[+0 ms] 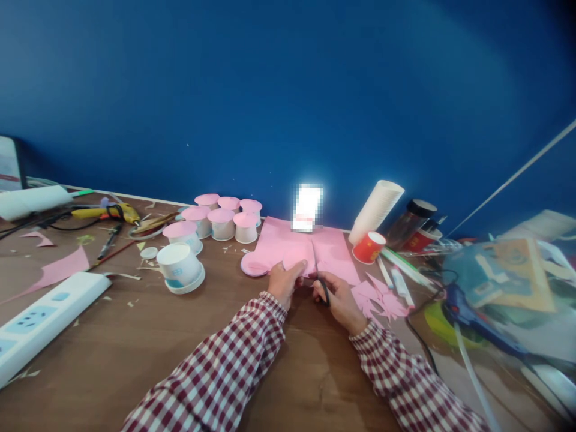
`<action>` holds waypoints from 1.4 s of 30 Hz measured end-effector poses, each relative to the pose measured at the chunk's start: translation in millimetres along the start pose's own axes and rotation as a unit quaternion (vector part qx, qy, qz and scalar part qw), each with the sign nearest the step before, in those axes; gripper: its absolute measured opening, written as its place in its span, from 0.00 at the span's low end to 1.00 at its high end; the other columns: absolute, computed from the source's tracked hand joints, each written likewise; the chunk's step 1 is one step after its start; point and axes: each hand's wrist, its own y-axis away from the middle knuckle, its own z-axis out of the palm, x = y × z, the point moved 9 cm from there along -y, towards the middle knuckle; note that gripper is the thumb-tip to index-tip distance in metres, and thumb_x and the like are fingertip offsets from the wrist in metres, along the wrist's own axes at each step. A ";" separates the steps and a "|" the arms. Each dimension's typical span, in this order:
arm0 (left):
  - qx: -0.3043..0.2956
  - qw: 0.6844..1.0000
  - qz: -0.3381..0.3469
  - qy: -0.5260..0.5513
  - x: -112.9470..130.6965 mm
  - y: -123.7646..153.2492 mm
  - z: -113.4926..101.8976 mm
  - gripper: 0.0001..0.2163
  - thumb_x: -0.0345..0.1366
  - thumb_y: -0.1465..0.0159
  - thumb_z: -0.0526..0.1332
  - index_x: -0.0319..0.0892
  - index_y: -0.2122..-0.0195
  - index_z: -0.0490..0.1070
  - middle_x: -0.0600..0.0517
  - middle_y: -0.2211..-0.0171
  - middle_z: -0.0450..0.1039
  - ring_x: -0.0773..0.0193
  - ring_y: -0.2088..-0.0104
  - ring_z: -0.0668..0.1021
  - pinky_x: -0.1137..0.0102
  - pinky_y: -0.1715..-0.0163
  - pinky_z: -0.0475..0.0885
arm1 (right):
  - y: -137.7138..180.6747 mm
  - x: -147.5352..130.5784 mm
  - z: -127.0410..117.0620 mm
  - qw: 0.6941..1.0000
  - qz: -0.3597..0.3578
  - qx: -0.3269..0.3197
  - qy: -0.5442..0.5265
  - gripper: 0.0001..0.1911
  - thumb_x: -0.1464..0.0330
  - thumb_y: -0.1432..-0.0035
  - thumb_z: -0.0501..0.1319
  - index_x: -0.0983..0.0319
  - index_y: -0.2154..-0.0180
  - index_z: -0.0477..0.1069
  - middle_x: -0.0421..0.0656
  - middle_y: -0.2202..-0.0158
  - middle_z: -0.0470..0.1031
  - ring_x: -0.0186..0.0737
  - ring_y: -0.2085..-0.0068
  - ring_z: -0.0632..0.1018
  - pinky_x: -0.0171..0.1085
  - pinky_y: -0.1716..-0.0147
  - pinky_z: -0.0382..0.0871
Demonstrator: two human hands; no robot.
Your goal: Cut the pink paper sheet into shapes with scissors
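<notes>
My left hand (286,283) pinches a piece of pink paper (299,252) between thumb and fingers. In my right hand (338,298) is a pair of scissors (323,288), its dark handle round my fingers and its blades pointing away from me at the paper's right side. Behind the held piece lies a larger pink sheet (337,246), and the two are hard to tell apart in places. Just left of my left hand, pink paper discs (253,265) lie on the table. Cut pink scraps (380,298) lie to the right of my right hand.
Several paper cups with pink tops (222,223) stand at left, near an uncovered white cup (177,264). A power strip (45,321) and yellow glue gun (112,212) lie further left. Stacked cups (377,210), a red cup (369,247) and a blue glue gun (477,321) are at right.
</notes>
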 end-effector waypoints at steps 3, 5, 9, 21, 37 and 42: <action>0.003 1.000 -0.001 -0.001 -0.6 0.0 -0.5 0.14 0.37 0.56 0.69 0.35 0.74 0.68 0.58 0.84 0.63 0.75 0.85 0.63 0.76 0.87 0.59 | 0.6 1.3 0.4 1.000 -0.005 -0.004 -0.002 0.18 0.59 0.43 0.59 0.66 0.56 0.70 0.37 0.78 0.66 0.31 0.76 0.68 0.31 0.76 0.63; 0.002 1.000 -0.001 0.000 -0.7 -0.2 -0.4 0.14 0.37 0.56 0.69 0.34 0.74 0.68 0.58 0.84 0.63 0.75 0.85 0.63 0.77 0.87 0.58 | 1.2 1.8 0.3 1.000 -0.007 -0.003 0.000 0.18 0.59 0.43 0.59 0.66 0.57 0.70 0.37 0.78 0.66 0.31 0.76 0.68 0.31 0.77 0.63; 0.004 1.000 -0.005 0.000 -1.4 -0.7 -1.0 0.14 0.37 0.56 0.69 0.34 0.72 0.69 0.57 0.84 0.64 0.75 0.85 0.63 0.77 0.87 0.59 | 1.1 0.9 -0.8 1.000 -0.009 0.002 0.013 0.17 0.59 0.43 0.59 0.66 0.58 0.70 0.37 0.79 0.65 0.31 0.77 0.67 0.31 0.78 0.62; 0.011 1.000 -0.003 0.008 0.1 0.2 -1.9 0.14 0.37 0.56 0.69 0.35 0.72 0.69 0.56 0.83 0.65 0.75 0.85 0.64 0.77 0.86 0.59 | 0.0 1.5 -1.4 1.000 -0.013 0.002 0.021 0.17 0.60 0.43 0.59 0.66 0.58 0.70 0.36 0.80 0.64 0.31 0.78 0.66 0.30 0.79 0.61; 0.021 1.000 -0.006 0.019 -0.6 -0.6 -3.1 0.14 0.36 0.56 0.69 0.35 0.71 0.69 0.57 0.83 0.65 0.74 0.85 0.64 0.76 0.86 0.60 | 0.4 0.5 -2.8 0.999 -0.005 0.014 0.030 0.18 0.58 0.45 0.60 0.66 0.59 0.71 0.35 0.81 0.64 0.31 0.79 0.66 0.31 0.80 0.61; 0.016 1.000 -0.001 0.016 -1.3 -1.8 -3.2 0.13 0.36 0.55 0.68 0.35 0.72 0.68 0.58 0.84 0.64 0.74 0.85 0.63 0.76 0.86 0.59 | 0.1 0.5 -2.3 1.000 -0.005 0.014 0.028 0.18 0.58 0.45 0.60 0.66 0.59 0.71 0.35 0.81 0.64 0.31 0.79 0.66 0.31 0.80 0.62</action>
